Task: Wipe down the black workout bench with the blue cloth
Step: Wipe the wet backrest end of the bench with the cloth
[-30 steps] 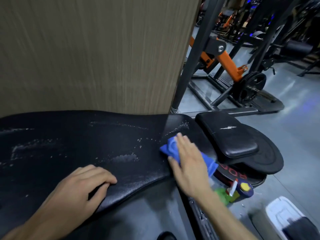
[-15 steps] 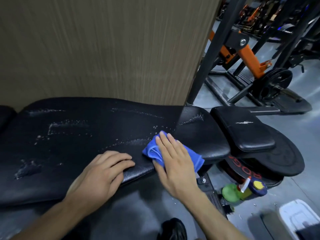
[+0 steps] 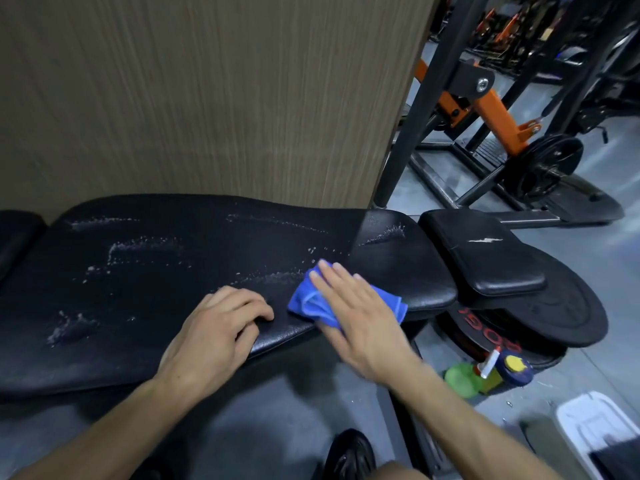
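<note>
The black workout bench (image 3: 145,292) runs across the view, its pad streaked with white spray foam. A folded blue cloth (image 3: 308,301) lies near the pad's front edge, right of centre. My right hand (image 3: 360,313) presses flat on the cloth with fingers extended, covering most of it. My left hand (image 3: 214,330) rests on the pad's front edge just left of the cloth, fingers curled over the edge, holding nothing.
A wood-grain wall (image 3: 207,98) stands right behind the bench. A smaller black pad (image 3: 485,258) and weight plates (image 3: 568,306) sit at the right end. A green spray bottle (image 3: 464,379) lies on the floor. An orange and black rack (image 3: 491,109) stands behind.
My right hand has slid the cloth leftward along the pad from the right end towards my left hand. The view has shifted, showing more of the bench's left part.
</note>
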Demonstrator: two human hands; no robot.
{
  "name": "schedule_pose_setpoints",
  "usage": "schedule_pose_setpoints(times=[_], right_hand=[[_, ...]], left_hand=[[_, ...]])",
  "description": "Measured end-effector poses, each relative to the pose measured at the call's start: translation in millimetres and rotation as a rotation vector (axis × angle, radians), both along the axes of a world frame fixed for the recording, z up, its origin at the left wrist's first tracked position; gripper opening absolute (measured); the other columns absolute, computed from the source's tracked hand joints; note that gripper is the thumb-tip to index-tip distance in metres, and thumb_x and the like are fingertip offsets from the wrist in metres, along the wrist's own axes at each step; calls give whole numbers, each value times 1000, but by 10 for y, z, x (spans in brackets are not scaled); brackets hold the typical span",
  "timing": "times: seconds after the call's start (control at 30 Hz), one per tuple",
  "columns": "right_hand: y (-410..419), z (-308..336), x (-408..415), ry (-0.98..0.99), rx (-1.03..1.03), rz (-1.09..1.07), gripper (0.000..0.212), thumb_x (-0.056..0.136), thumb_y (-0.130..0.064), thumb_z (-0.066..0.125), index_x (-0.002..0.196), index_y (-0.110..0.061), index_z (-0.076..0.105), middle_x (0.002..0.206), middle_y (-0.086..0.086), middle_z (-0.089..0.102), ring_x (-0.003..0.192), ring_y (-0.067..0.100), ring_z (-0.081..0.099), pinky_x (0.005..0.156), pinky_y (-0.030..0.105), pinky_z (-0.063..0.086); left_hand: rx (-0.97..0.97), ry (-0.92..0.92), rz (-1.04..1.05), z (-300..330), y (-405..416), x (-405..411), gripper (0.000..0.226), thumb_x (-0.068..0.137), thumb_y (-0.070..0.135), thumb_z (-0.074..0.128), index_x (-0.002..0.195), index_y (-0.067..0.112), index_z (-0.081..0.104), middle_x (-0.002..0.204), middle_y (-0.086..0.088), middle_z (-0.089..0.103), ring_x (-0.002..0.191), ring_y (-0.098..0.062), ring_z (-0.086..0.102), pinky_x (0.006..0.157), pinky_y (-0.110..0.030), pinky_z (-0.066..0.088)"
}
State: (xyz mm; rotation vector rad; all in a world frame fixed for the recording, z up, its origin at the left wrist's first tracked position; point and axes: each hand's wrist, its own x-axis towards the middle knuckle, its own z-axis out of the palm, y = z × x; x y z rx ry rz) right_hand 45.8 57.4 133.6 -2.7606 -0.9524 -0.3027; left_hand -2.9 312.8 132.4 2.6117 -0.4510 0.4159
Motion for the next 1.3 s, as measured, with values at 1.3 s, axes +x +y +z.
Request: schedule_pose_setpoints(times=[1.3], right_hand=[[-278,74,1221,122,54,-108,63,98,-41,39,154,-13,33,163,4,24,152,17,19,123,33,16]], left_hand=[[-17,-8,-7,-90,-15,87,40,84,18,46,108,28,76,128,22,64,101,-6,53,86,-24,37]])
